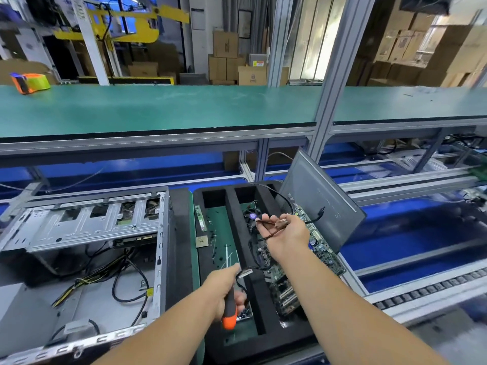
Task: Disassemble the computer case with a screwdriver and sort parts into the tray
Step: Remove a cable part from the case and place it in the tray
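Observation:
The open computer case [87, 227] lies on its side at the left, bare metal inside with loose black and yellow cables. To its right sits the black foam tray [239, 241] with long compartments. A motherboard [324, 248] lies in the tray's right compartment. My left hand [226, 288] grips an orange-and-black screwdriver [229, 313] over the tray's near end. My right hand [283, 230] holds a thin black and brown cable [266, 225] with a small connector above the motherboard; the cable trails down to a plug [246, 272] by my left hand.
A grey side panel [321, 201] leans against the tray's far right edge. Small screws, a memory stick [200, 218] and a CPU chip [201, 242] lie in the tray's left compartment. A green shelf [158, 106] spans the back, with a tape dispenser [30, 82].

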